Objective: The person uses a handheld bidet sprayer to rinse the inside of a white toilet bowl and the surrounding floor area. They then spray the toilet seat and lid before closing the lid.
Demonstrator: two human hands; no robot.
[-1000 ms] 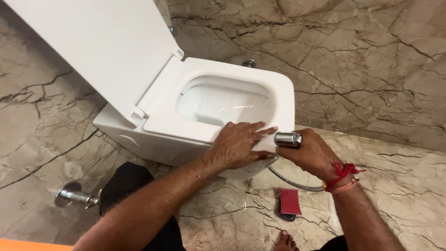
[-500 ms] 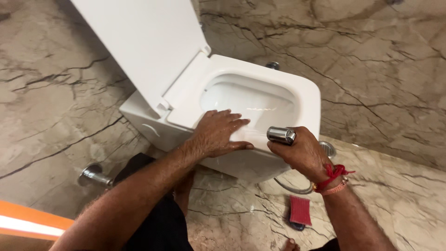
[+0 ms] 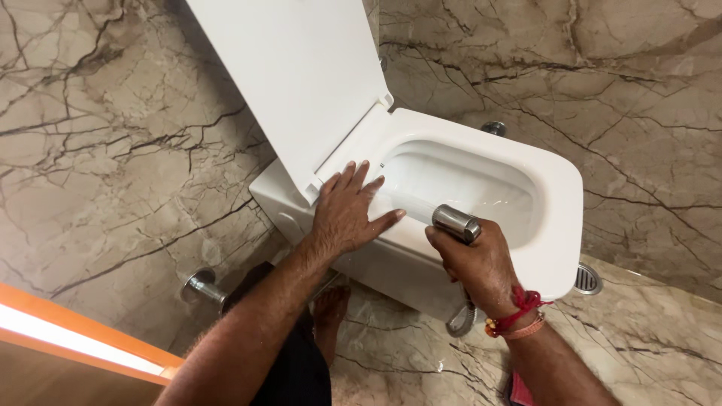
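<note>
A white wall-hung toilet (image 3: 553,225) stands with its lid (image 3: 301,83) raised against the marble wall. My left hand (image 3: 347,209) lies flat on the near-left part of the seat rim, fingers spread, close to the hinge. My right hand (image 3: 472,259) grips a chrome hand sprayer (image 3: 456,222), whose nozzle points left at the rim beside my left hand. A thin spray of water runs from the nozzle toward my left fingers. The sprayer's metal hose (image 3: 460,323) loops down below my right wrist, which wears red and orange threads.
A chrome wall valve (image 3: 200,286) juts out low on the left wall. A round floor drain (image 3: 588,279) sits right of the bowl. A red scrub pad (image 3: 519,391) lies on the wet marble floor by my right forearm. My bare foot (image 3: 331,312) rests under the bowl. An orange-edged door frame (image 3: 68,338) is at lower left.
My left hand has slid along the rim toward the hinge side. My right hand with the sprayer has followed it. The camera view has shifted, so the toilet now sits further right.
</note>
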